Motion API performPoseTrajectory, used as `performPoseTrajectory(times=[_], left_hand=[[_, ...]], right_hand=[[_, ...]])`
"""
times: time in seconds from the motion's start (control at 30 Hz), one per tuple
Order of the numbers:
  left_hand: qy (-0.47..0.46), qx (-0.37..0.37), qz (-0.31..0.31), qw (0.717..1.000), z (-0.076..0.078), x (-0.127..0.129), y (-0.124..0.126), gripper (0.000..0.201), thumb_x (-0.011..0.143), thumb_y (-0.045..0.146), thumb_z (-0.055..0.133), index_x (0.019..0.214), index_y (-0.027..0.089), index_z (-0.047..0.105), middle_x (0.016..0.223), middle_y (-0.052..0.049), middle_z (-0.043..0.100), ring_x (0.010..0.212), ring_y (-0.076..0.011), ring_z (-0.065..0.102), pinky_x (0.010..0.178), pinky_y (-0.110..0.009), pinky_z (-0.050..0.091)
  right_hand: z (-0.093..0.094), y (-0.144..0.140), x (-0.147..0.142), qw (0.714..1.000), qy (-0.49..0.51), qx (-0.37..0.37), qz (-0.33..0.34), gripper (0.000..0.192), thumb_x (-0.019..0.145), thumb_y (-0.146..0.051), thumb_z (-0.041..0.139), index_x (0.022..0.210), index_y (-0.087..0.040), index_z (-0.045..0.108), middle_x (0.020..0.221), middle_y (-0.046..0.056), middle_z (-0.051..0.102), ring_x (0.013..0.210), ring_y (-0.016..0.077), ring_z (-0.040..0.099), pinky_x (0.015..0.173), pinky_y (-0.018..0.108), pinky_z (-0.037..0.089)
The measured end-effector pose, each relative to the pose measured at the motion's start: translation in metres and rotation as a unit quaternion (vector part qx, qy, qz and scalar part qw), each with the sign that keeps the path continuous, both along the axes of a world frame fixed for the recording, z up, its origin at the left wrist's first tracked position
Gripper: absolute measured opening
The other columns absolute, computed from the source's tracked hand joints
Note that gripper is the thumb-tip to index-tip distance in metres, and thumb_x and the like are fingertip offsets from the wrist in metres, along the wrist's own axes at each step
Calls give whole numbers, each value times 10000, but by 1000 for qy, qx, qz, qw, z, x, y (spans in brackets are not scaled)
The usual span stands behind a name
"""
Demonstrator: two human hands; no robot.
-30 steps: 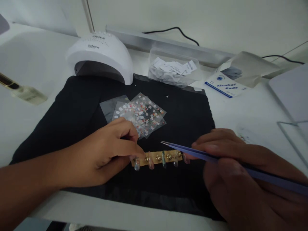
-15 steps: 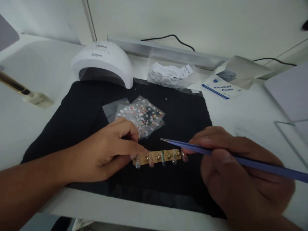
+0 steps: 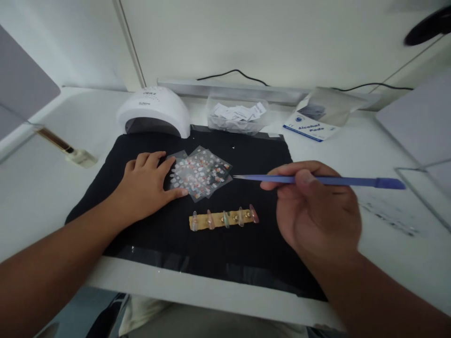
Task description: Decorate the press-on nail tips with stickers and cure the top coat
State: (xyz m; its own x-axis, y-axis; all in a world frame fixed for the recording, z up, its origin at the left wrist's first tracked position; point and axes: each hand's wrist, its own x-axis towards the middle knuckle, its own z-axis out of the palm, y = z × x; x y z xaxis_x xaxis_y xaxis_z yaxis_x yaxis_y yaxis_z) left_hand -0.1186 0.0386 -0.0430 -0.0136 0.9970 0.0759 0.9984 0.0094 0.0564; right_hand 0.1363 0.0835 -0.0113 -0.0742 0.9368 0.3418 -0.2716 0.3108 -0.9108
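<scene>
Two hands off the nail strip now: our left hand moved up, flat and open on the sticker sheets; our right hand lifted, pinching purple tweezers above the black mat. Looks like sticker picking.

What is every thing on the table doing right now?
left hand: flat, fingers resting on the sticker sheets
sticker sheets: fanned in a pile on the black mat
right hand: raised, gripping the tweezers
tweezers: tips shut, pointing left
nail strip: lying flat, untouched
nail lamp: unlit
alcohol pads box: open
</scene>
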Motion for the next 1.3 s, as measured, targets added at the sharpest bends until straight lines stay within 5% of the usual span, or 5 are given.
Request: performPoseTrajectory(times=[0.43,0.73,0.83,0.97,1.3], left_hand=[[-73,9,-48,996,1,-1,1,442,857,445,624,1253,248,624,1355,-94,568,1263,-342,459,1043,-551,399],[-99,-2,-91,991,24,-2,7,759,831,468,648,1481,189,373,1390,-135,487,1223,-290,528,1028,-418,460],[-73,-4,-63,995,32,-1,12,827,842,570,586,1512,159,329,1426,-176,456,1286,-362,468,1056,-501,409],[-26,-36,-36,998,29,11,18,861,803,618,604,1498,155,393,1342,-204,550,1176,-432,518,965,-555,427],[-40,-57,-60,996,24,18,24,819,794,492,673,1498,172,400,1231,-155,606,1082,-360,538,981,-463,419]], right_hand=[[0,-3,6,1000,-7,-21,6,92,831,-263,643,769,-234,704,667,-29,690,623,136,669,651,300,508],[1,1,6,999,-13,-44,23,115,807,-289,622,737,-214,674,599,-16,695,590,141,652,584,284,462],[2,0,7,998,-19,-50,30,120,802,-290,624,732,-203,668,600,-5,704,579,143,645,574,285,460],[1,2,9,998,-20,-52,29,134,809,-314,634,743,-204,672,607,-8,699,595,145,632,607,298,465],[-5,10,11,998,-25,-52,13,140,812,-324,657,746,-204,691,624,-12,680,618,145,619,638,303,473]])
